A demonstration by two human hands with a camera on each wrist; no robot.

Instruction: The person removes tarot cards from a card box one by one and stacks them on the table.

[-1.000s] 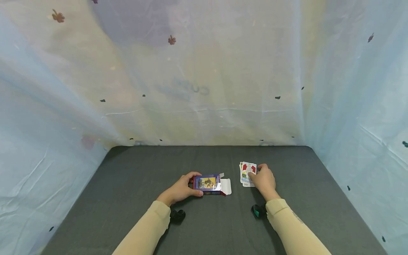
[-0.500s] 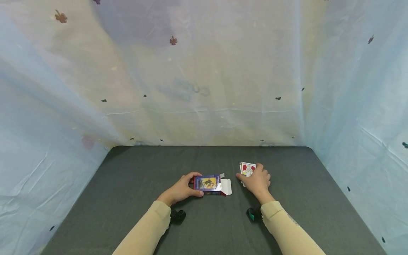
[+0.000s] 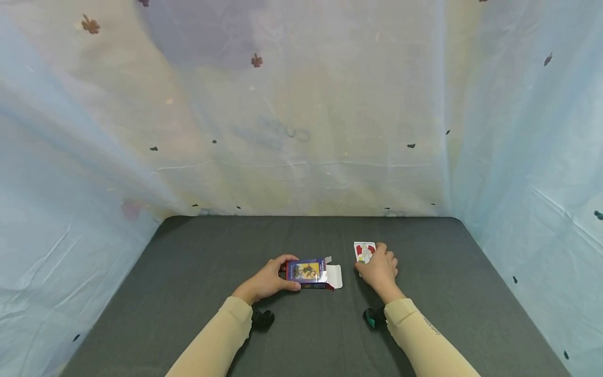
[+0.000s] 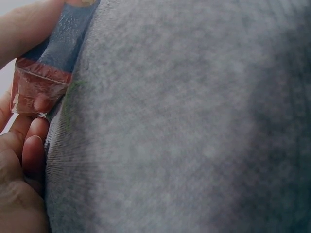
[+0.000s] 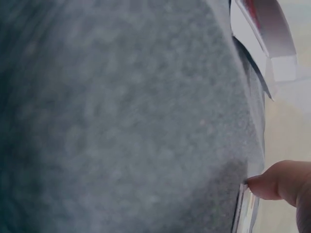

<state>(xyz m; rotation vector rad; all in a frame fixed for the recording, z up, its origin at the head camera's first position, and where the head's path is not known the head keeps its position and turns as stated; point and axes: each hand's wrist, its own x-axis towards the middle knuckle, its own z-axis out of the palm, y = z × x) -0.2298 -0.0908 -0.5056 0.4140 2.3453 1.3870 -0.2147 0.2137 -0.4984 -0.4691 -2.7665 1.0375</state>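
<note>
A purple card box (image 3: 306,270) lies on the dark table, its white end flap (image 3: 334,276) folded out to the right. The left hand (image 3: 267,280) grips the box's left end between thumb and fingers; in the left wrist view the box (image 4: 43,77) shows red and blue by the thumb. To the right is a small stack of cards (image 3: 364,251), the top one white with red. Around its right and near edges the right hand (image 3: 380,266) holds it, partly covering it. In the right wrist view the thumb (image 5: 279,182) presses the stack's edge (image 5: 245,208).
The dark grey table (image 3: 301,335) extends around both hands. Pale patterned sheeting (image 3: 301,104) hangs behind it and at both sides. Black wrist devices sit under the left cuff (image 3: 263,319) and the right cuff (image 3: 373,317).
The right hand has shifted left over the cards, its thumb moving from their face to the near-left edge. The fanned cards now lie more evenly stacked. The left hand and box stay put.
</note>
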